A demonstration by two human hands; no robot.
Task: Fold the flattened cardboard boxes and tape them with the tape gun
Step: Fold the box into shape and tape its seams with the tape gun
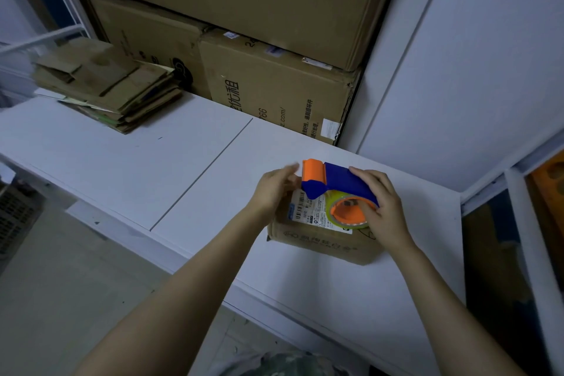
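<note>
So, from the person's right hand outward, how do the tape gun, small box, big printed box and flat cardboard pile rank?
1. Tape gun, held in the right hand.
2. Small box, directly underneath.
3. Big printed box, behind, at the back.
4. Flat cardboard pile, far left.

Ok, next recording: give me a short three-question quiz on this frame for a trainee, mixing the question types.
1. Multiple choice: what holds the blue body of the tape gun? A) the left hand B) the right hand C) nothing, it lies on the shelf
2. True or false: the small cardboard box under the tape gun carries a printed shipping label.
3. Fill in: the stack of flattened cardboard lies at the far ____ end of the white table.

Key: 1 B, the right hand. 2 true. 3 left.
</note>
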